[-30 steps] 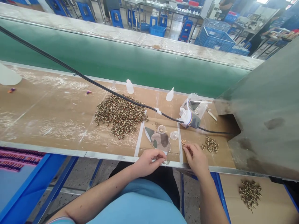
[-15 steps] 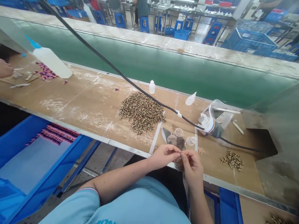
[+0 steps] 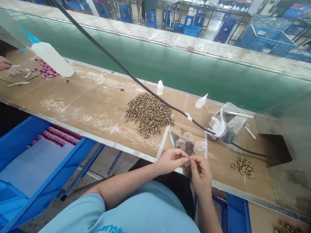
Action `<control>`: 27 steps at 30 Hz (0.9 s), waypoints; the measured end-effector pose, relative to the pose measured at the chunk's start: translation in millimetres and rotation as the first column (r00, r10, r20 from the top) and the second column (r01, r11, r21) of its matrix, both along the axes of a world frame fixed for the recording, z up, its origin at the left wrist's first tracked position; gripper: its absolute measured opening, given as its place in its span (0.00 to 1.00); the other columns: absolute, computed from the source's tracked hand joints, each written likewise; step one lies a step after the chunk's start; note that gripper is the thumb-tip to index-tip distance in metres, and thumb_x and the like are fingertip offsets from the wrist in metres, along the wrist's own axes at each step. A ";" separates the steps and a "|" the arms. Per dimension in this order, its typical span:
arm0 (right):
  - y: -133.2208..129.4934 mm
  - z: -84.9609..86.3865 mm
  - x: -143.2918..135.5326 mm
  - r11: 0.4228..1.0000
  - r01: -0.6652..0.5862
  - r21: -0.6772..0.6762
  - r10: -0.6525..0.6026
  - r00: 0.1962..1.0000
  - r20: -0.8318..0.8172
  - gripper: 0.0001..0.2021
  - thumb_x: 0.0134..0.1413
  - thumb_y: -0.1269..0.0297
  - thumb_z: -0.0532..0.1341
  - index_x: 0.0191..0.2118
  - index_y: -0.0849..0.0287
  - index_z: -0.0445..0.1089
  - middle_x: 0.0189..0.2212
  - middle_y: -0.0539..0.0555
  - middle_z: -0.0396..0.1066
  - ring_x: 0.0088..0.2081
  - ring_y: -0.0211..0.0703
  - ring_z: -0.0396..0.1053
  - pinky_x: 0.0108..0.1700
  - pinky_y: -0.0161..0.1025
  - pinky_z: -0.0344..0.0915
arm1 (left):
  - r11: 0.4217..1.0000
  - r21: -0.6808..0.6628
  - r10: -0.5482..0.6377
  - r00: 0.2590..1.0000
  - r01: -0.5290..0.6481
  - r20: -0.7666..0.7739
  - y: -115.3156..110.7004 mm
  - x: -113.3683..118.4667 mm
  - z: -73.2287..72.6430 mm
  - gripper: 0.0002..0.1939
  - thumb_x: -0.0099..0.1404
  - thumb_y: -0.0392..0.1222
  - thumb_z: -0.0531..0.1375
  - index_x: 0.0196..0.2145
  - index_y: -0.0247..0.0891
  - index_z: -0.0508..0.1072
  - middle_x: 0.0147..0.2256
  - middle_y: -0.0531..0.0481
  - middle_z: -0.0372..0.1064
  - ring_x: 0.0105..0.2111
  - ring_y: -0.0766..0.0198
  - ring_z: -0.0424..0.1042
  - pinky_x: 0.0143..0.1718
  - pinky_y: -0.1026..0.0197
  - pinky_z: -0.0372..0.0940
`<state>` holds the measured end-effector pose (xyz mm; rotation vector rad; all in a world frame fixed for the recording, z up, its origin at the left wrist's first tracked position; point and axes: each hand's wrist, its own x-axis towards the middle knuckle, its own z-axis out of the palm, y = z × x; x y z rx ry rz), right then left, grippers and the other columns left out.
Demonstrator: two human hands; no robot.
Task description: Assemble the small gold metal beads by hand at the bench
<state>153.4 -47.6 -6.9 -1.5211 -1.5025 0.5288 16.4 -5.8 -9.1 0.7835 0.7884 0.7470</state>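
Note:
At the bench's front edge my left hand [image 3: 173, 160] and my right hand [image 3: 201, 171] meet, thumb and forefinger of each pinched together. Between the fingertips is something tiny that I cannot make out. Just beyond them lies a dark patterned sheet [image 3: 179, 142] with a small clear round cup [image 3: 187, 137] on it. A second clear round dish [image 3: 200, 146] stands beside it. To the right is a little heap of tiny pale pieces [image 3: 211, 155]. A large pile of small gold-and-dark ring-like pieces [image 3: 149, 115] sits further left, and a smaller pile of similar pieces [image 3: 246, 166] lies on the right.
A black cable [image 3: 126, 69] hangs across the bench to a clear plastic container [image 3: 234, 119]. Small white bottles [image 3: 159, 87] stand and lie at the back. A large squeeze bottle [image 3: 52, 58] leans at left, near a co-worker's hand [image 3: 4, 63]. A blue bin [image 3: 46, 174] sits below.
The view has shifted slightly. Both hands keep the same pinched pose at the same place on the bench.

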 end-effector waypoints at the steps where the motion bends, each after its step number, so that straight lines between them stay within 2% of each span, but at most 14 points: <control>1: -0.1 -0.2 0.0 1.000 -0.001 0.003 0.001 1.000 0.009 0.09 0.57 0.59 0.55 0.33 0.56 0.69 0.29 0.51 0.68 0.33 0.41 0.67 0.35 0.39 0.64 | 1.000 0.004 0.001 1.000 -0.001 0.000 0.0 0.0 0.0 0.22 0.48 0.55 0.67 0.30 0.31 0.72 0.21 0.52 0.68 0.23 0.71 0.67 0.29 0.65 0.63; 12: -0.5 0.2 2.2 0.993 -0.043 0.107 0.023 0.984 0.178 0.06 0.59 0.65 0.55 0.34 0.55 0.68 0.30 0.52 0.68 0.34 0.39 0.68 0.35 0.38 0.66 | 0.999 0.030 0.015 1.000 -0.015 0.002 -0.9 1.8 2.8 0.23 0.47 0.56 0.67 0.29 0.31 0.71 0.21 0.53 0.66 0.23 0.71 0.66 0.29 0.65 0.62; 19: -2.9 0.5 5.3 0.993 -0.060 0.103 0.036 0.974 0.224 0.06 0.59 0.65 0.54 0.34 0.55 0.68 0.31 0.52 0.70 0.34 0.39 0.69 0.34 0.37 0.66 | 0.996 0.081 0.026 1.000 -0.025 -0.001 -3.3 2.9 3.0 0.21 0.50 0.55 0.66 0.29 0.32 0.71 0.23 0.52 0.66 0.25 0.71 0.65 0.30 0.66 0.62; 24: -3.0 1.0 4.2 0.991 -0.059 0.122 0.024 0.962 0.271 0.06 0.60 0.65 0.54 0.34 0.56 0.67 0.31 0.53 0.70 0.34 0.39 0.69 0.33 0.37 0.68 | 0.998 0.060 0.023 1.000 -0.022 -0.011 -3.1 2.4 -0.1 0.22 0.49 0.55 0.66 0.30 0.31 0.71 0.24 0.52 0.67 0.25 0.70 0.66 0.30 0.65 0.63; 27: -2.8 0.1 3.0 0.979 -0.068 0.194 0.003 0.948 0.318 0.05 0.59 0.68 0.55 0.35 0.57 0.68 0.31 0.52 0.70 0.34 0.38 0.69 0.34 0.35 0.68 | 0.998 0.066 0.012 1.000 -0.011 -0.020 -2.4 1.9 -0.9 0.22 0.50 0.55 0.65 0.31 0.31 0.71 0.24 0.51 0.67 0.25 0.70 0.65 0.30 0.64 0.63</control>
